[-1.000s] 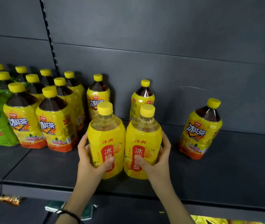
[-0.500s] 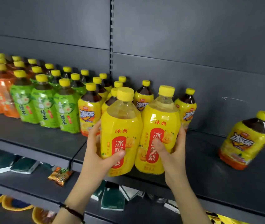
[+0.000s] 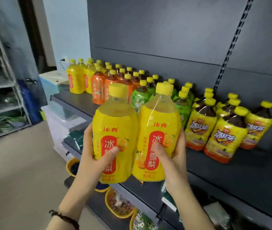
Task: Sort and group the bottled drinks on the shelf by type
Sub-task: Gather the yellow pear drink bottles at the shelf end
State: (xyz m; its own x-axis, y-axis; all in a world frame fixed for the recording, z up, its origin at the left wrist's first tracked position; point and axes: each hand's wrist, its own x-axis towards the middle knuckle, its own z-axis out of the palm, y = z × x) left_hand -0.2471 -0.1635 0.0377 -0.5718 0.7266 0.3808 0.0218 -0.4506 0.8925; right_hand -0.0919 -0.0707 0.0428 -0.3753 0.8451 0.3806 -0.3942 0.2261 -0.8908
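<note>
Gripping tight, two yellow pear-drink bottles are held side by side at centre frame, clear of the shelf (image 3: pixel 241 165): the left bottle (image 3: pixel 113 146) is wrapped by the left hand (image 3: pixel 92 156), the right bottle (image 3: pixel 156 140) by the right hand (image 3: pixel 175 156). More yellow bottles (image 3: pixel 77 80) are seen at upper left.

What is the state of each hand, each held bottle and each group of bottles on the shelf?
Left hand: grips left pear drink bottle, capped, lifted.
Right hand: grips right pear drink bottle, capped, lifted.
Iced black tea bottles: standing, grouped.
Green tea bottles: standing, grouped.
Orange bottles: standing, grouped.
</note>
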